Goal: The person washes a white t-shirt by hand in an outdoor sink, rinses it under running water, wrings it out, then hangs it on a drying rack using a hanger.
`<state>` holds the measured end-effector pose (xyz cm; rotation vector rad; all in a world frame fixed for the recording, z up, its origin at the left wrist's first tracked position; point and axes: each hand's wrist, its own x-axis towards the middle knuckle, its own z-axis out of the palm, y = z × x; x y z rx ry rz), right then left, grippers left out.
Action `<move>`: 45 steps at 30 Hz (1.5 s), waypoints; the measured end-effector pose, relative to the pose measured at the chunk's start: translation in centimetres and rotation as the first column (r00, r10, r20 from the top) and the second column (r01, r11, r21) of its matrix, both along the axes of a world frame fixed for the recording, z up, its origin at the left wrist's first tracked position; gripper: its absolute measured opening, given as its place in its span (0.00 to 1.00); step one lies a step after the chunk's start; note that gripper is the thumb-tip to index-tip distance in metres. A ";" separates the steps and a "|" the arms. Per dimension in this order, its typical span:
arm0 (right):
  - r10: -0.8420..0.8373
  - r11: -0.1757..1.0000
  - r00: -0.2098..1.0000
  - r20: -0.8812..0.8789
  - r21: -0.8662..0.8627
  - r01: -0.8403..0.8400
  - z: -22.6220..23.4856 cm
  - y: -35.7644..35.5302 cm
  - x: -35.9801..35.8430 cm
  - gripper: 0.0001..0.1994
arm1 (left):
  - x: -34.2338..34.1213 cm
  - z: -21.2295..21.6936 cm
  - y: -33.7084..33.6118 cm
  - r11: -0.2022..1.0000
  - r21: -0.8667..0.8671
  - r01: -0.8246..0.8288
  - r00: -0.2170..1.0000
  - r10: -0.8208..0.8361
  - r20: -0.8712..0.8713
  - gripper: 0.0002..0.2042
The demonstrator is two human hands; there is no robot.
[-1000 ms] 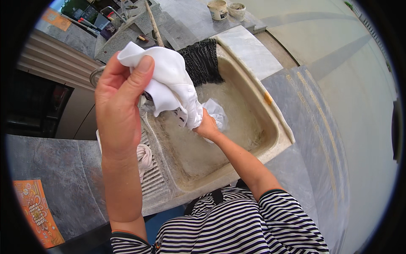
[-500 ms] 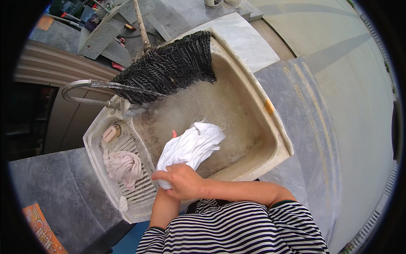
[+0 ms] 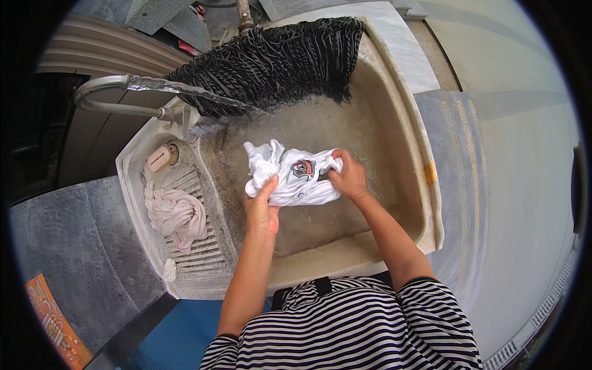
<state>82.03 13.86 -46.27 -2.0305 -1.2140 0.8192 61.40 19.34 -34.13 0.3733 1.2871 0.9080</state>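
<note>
A wet white shirt (image 3: 308, 196) with a dark and red emblem and a small button stretches between my two hands, over the stone sink's basin (image 3: 394, 154). My left hand (image 3: 262, 206) grips its bunched left end, thumb on top. At the other end, my right hand (image 3: 349, 177) is closed round a twisted bit of the cloth. Water pours from the curved metal tap (image 3: 102, 92) into the basin's far left part, behind the shirt. Black crinkled cloth (image 3: 271, 61) drapes over the far rim, its lower edge reaching the water.
On the ribbed washboard (image 3: 200, 256) left of the basin lie a crumpled pale pink cloth (image 3: 176, 216), a pinkish block (image 3: 161, 158) and a small white wad (image 3: 169, 270). Grey stone counter (image 3: 74, 246) adjoins on the left, with an orange printed sheet (image 3: 55, 320) at its near edge.
My hands, close together at the near left of the basin before, have moved apart and farther out. The bundled shirt is now spread between them, showing its emblem. The view has shifted slightly.
</note>
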 end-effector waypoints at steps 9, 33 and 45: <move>0.078 0.960 0.971 0.226 -0.278 -0.013 0.0 -0.2 -1.3 0.24 | -9.4 -7.4 -0.8 0.904 -0.403 0.144 0.985 -0.169 -0.028 0.45; 0.352 0.930 0.913 0.205 0.038 -0.367 -1.6 0.4 -3.1 0.21 | -5.4 -3.3 -0.9 0.996 -0.080 -0.035 0.998 0.031 -0.052 0.34; 0.387 0.904 0.914 0.119 -0.242 -0.351 0.5 2.3 -1.6 0.22 | -15.7 -9.5 -5.6 0.939 -0.338 -0.070 0.984 0.009 -0.178 0.24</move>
